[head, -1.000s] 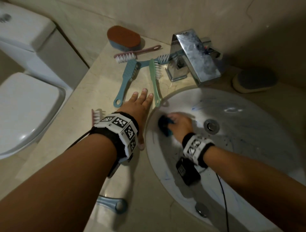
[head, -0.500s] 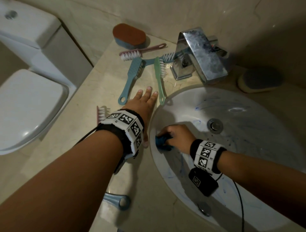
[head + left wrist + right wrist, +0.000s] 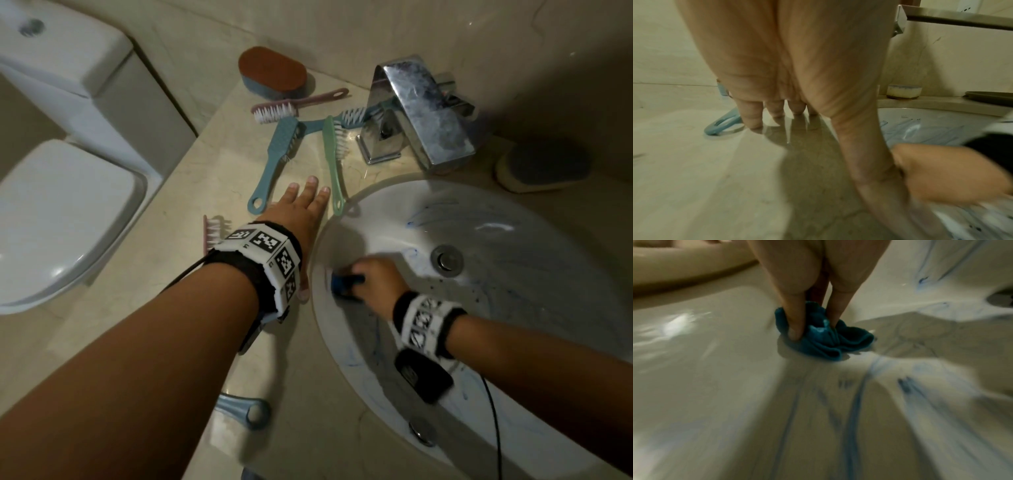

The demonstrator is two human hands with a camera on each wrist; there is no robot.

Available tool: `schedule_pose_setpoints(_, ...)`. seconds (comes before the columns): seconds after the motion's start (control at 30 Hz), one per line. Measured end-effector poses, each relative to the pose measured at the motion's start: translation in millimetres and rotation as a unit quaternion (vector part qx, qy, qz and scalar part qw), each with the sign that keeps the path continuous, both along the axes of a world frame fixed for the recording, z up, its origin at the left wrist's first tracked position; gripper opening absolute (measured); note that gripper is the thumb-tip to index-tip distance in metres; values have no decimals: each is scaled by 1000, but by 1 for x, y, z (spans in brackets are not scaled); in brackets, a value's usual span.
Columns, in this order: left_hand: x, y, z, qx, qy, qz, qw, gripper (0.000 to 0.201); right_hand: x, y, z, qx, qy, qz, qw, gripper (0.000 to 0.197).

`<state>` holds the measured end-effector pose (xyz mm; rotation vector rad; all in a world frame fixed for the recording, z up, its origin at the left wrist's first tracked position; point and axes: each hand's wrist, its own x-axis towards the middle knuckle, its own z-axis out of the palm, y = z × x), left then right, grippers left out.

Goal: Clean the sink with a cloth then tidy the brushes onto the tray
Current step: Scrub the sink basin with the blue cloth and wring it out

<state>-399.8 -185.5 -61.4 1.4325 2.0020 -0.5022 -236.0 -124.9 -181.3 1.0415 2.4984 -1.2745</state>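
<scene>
The white sink (image 3: 534, 219) carries blue streaks. My right hand (image 3: 373, 279) grips a bunched blue cloth (image 3: 344, 282) and presses it on the basin's left wall, left of the drain (image 3: 447, 260). In the right wrist view thumb and fingers (image 3: 795, 324) pinch the cloth (image 3: 826, 340). My left hand (image 3: 301, 205) lies flat on the counter, fingers straight, holding nothing. Beyond its fingertips lie a blue brush (image 3: 277, 157), a green brush (image 3: 334, 161), a pink brush (image 3: 294, 106) and a teal brush (image 3: 352, 114) partly behind the faucet.
A chrome faucet (image 3: 421, 113) stands behind the sink. An orange-topped scrubber (image 3: 272, 72) sits by the wall, a yellow sponge (image 3: 544, 168) at the right. Another pink brush (image 3: 214, 233) and a blue handle (image 3: 246, 409) lie near my left arm. A toilet (image 3: 61, 212) stands left.
My right hand has rubbed the cloth toward me along the basin's left wall, then slightly back. The left hand has stayed flat on the counter.
</scene>
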Motion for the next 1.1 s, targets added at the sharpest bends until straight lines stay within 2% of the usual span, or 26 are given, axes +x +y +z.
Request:
schedule_pose_setpoints(0.07, -1, 0, 0, 6, -1, 1, 1000, 153, -15, 21, -8, -6, 35, -127, 991, 22)
schedule_pose_setpoints(0.1, -1, 0, 0, 7, -4, 4, 1000, 153, -18, 27, -11, 12, 38, -165, 985, 24)
schedule_pose_setpoints(0.13, -1, 0, 0, 7, -3, 3, 1000, 153, -17, 25, -12, 20, 33, -169, 985, 27)
schedule_pose_setpoints(0.27, 0, 0, -1, 0, -2, 4, 1000, 154, 15, -10, -5, -10, -7, 22, 1000, 35)
schedule_pose_setpoints(0.33, 1, 0, 0, -3, -7, 9, 1000, 154, 24, -15, -5, -29, 0, 56, 998, 36)
schedule_pose_setpoints(0.4, 1, 0, 0, -3, -3, 8, 1000, 153, 17, -3, -6, -9, 16, 47, 999, 27)
schedule_pose_setpoints(0.47, 0, 0, -1, -1, 2, 4, 1000, 153, 4, 20, -9, 31, 25, -17, 999, 14)
schedule_pose_setpoints(0.57, 0, 1, -1, -3, 1, 4, 1000, 156, -5, 50, -10, 63, 50, -133, 988, 20)
schedule_pose_setpoints(0.6, 0, 1, -1, -4, -1, 6, 1000, 156, -5, 49, -11, 77, 41, -121, 989, 19)
schedule_pose_setpoints(0.7, 0, 0, -1, 2, 2, 5, 1000, 155, 5, 20, -10, 94, -21, 11, 995, 19)
schedule_pose_setpoints(0.8, 0, 0, 0, 1, -3, 9, 1000, 154, 16, 5, -8, 49, 7, 63, 997, 30)
schedule_pose_setpoints(0.87, 0, 0, -1, 0, -8, 10, 1000, 156, 13, 19, -6, 63, 10, 55, 996, 28)
schedule_pose_setpoints(1.0, -1, -1, -4, 10, -7, 10, 1000, 158, 6, 62, -15, 84, 50, -119, 988, 31)
schedule_pose_setpoints(1.03, -2, -1, -4, 12, -3, 6, 1000, 158, 7, 64, -17, 98, 40, -128, 986, 32)
schedule_pose_setpoints(1.1, -1, -1, -4, 10, 2, 0, 1000, 158, 12, 52, -19, 99, 35, -87, 991, 32)
